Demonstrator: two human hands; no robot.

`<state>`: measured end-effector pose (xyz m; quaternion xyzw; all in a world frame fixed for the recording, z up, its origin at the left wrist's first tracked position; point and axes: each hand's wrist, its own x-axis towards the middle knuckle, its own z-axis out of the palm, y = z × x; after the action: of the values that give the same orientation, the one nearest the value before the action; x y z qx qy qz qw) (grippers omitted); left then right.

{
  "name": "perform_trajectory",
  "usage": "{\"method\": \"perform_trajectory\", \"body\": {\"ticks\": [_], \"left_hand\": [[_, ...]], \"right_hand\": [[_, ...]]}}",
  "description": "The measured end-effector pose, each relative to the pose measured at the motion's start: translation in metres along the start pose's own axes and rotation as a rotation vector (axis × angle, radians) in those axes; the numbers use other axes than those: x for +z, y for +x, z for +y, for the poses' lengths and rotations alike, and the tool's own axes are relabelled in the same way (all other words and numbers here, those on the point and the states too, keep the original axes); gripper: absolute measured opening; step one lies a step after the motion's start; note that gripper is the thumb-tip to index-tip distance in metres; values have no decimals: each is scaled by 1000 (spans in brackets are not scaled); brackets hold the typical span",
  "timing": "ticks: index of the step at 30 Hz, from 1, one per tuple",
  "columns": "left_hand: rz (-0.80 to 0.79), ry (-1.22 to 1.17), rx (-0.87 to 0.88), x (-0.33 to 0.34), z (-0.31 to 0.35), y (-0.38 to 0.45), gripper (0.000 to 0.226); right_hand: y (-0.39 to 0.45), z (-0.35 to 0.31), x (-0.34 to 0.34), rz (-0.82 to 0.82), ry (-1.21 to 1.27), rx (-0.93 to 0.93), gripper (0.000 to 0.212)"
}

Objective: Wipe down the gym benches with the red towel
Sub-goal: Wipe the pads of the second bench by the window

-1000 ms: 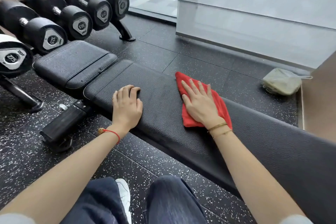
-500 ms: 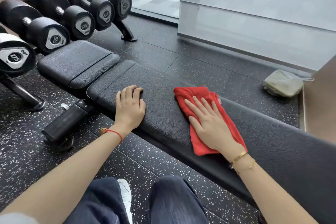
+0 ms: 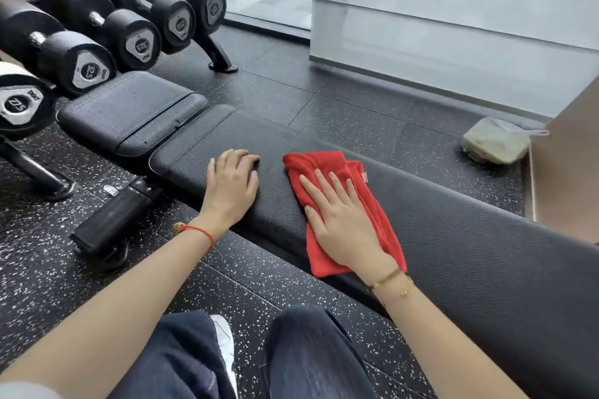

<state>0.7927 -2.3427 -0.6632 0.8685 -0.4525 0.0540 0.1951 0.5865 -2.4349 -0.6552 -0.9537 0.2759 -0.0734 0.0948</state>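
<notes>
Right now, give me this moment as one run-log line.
step: wiping bench | right hand: flat on towel | left hand: braced on bench, empty | seat pad: no hand on it

You have two hands in view, the left hand [image 3: 231,186] and the right hand [image 3: 343,223]. One red towel [image 3: 324,168] lies on one counter [image 3: 470,253], which has two pads. Five dumbbells [image 3: 136,32] show on the rack, partly cut off. One bag [image 3: 492,141] sits on the floor.
</notes>
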Motion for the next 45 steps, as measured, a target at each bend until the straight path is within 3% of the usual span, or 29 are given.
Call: {"method": "perform_trajectory", "body": {"ticks": [5, 11, 14, 20, 25, 31, 34, 40, 45], "left_hand": [[-16, -167, 51, -3, 37, 0, 33], [-71, -158, 217, 12, 106, -19, 36], [-79, -129, 274, 18, 131, -29, 39], [-122, -133, 291, 28, 157, -41, 42], [-158, -106, 325, 38, 168, -47, 42], [-116, -88, 330, 43, 168, -49, 41], [-100, -91, 334, 44, 169, -51, 41], [-120, -74, 331, 42, 173, -54, 42], [-89, -109, 303, 43, 175, -54, 40]], "right_hand": [[-56, 44, -13, 29, 9, 127, 54], [-11, 86, -26, 48, -54, 398, 54], [-16, 83, -25, 41, -64, 375, 55], [-109, 79, -28, 59, -41, 319, 55], [-169, 124, -39, 108, -24, 488, 54], [-154, 185, -55, 142, -50, 762, 55], [-153, 176, -55, 138, -37, 732, 56], [-185, 128, -41, 94, -47, 431, 58], [-139, 137, -43, 63, -43, 331, 56]]}}
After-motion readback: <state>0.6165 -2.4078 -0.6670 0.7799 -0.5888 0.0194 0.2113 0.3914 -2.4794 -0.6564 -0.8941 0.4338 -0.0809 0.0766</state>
